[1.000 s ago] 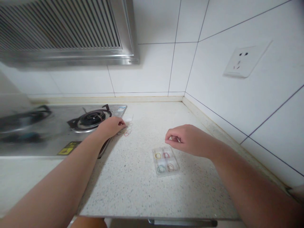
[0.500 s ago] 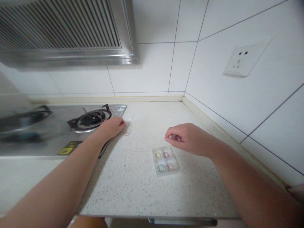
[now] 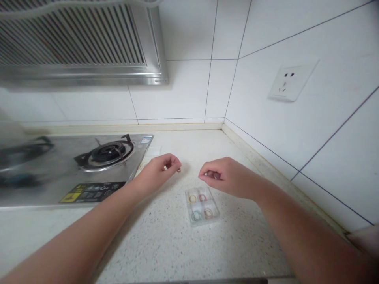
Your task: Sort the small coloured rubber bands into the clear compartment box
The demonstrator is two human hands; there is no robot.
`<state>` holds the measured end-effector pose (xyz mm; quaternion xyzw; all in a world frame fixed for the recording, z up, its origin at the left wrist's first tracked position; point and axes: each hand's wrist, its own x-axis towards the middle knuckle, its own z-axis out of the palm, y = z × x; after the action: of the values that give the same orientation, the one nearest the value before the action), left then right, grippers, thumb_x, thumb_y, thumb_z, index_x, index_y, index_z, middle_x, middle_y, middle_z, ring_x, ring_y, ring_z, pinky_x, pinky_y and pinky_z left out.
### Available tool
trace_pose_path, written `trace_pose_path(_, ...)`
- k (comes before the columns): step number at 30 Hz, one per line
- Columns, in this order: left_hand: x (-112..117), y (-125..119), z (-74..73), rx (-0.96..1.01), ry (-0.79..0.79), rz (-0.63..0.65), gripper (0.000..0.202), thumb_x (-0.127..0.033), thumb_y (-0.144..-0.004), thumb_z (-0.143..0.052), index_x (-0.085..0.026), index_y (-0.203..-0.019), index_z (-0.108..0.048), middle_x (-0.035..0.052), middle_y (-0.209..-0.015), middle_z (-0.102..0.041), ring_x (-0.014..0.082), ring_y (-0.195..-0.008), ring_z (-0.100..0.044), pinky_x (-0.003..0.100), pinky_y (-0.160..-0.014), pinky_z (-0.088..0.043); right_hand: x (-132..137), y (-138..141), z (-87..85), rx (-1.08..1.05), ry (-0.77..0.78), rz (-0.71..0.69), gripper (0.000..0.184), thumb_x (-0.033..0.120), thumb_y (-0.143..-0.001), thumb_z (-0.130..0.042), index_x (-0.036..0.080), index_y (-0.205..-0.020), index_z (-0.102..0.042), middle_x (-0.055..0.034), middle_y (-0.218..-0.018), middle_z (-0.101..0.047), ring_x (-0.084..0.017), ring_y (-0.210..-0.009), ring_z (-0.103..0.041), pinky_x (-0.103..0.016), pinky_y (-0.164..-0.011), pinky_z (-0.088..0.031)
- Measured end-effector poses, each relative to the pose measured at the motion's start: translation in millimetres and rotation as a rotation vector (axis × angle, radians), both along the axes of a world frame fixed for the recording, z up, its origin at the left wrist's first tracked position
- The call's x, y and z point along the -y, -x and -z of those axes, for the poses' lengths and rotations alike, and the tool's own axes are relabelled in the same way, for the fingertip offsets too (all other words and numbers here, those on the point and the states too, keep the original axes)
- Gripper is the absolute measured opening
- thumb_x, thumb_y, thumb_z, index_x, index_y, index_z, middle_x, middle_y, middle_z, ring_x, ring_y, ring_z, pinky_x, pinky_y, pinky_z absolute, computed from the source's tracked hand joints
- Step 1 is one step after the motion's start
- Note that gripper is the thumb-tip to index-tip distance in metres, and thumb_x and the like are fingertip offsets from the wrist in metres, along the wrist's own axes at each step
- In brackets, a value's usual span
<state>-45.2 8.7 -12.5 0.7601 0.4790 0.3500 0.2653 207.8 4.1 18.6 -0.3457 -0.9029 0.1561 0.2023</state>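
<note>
"Four compts in the clear box on the countertop, centre of frame, each w/ bands in it"

"Look of it, pls?"

"Low, see-through, sitting slightly askew; yellow band far L, red bands far R, green bands near L, tan bands near R, all thin loops, fine detail soft"

"How far along?"

"Part-way, I'd judge: all 4 compts occupied, but loose bands lie outside, beside the hob, partly hidden by the L hand; can't count 'em"

"And the grips?"

"L hand, raised over countertop, pinches a small reddish bit, prob. a band, too blurred to confirm; R hand hangs by the box's far edge, thumb & forefinger curled nearly together, nothing seen betw. them, can't tell if they meet or hold anything"
</note>
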Motion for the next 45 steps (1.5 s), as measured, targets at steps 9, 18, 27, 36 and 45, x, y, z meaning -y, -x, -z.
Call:
trace_pose_path(9,29.6,-35.8,-1.3,0.331,0.169,0.086,0.019,-0.034,-0.088,-0.065,-0.015,-0.087,-0.069,0.0003,-0.075,-0.063,0.0093,-0.06,-0.047,0.021,-0.054,-0.038,3.5,6.8,2.0,-0.238,0.292,-0.057,0.024,0.036,-0.095,-0.057,0.017,-0.09,-0.071,0.002,-0.068,-0.058,-0.009,-0.062,-0.048,-0.024,-0.058,-0.037)
trace_pose_path(18,34.0,-34.1,1.1,0.397,0.154,0.041,0.016,-0.032,-0.084,-0.073,-0.017,-0.088,-0.071,-0.0001,-0.074,-0.065,0.0095,-0.064,-0.051,0.02,-0.054,-0.039,-2.1,4.5,5.9,-0.28,0.364,-0.054,0.024,0.039,-0.091,-0.063,0.016,-0.088,-0.07,0.0019,-0.069,-0.058,-0.01,-0.063,-0.048,-0.024,-0.058,-0.037)
trace_pose_path(27,34.1,-36.7,4.4,0.489,0.277,0.082,0.021,-0.036,-0.083,-0.074,-0.016,-0.09,-0.071,0.0016,-0.077,-0.07,0.0088,-0.06,-0.051,0.02,-0.051,-0.038,-7.4,1.1,8.8,-0.327,0.369,-0.024,0.023,0.037,-0.09,-0.065,0.015,-0.085,-0.069,0.003,-0.065,-0.054,-0.009,-0.06,-0.044,-0.023,-0.054,-0.034)
trace_pose_path(36,33.5,-36.8,5.7,0.491,0.369,0.116,0.026,-0.041,-0.086,-0.07,-0.015,-0.088,-0.069,0.0018,-0.075,-0.071,0.0078,-0.053,-0.045,0.019,-0.048,-0.035,-5.5,2.0,7.8,-0.348,0.417,-0.045,0.024,0.037,-0.091,-0.063,0.014,-0.083,-0.068,0.0033,-0.064,-0.053,-0.008,-0.059,-0.043,-0.022,-0.054,-0.033)
trace_pose_path(45,31.8,-34.4,2.2,0.52,0.356,0.091,0.028,-0.042,-0.083,-0.072,-0.014,-0.086,-0.069,0.001,-0.07,-0.068,0.0079,-0.051,-0.044,0.021,-0.048,-0.033,-5.4,4.5,13.4,-0.337,0.444,-0.056,0.023,0.038,-0.089,-0.067,0.015,-0.085,-0.068,0.0036,-0.064,-0.052,-0.008,-0.057,-0.042,-0.022,-0.052,-0.032)
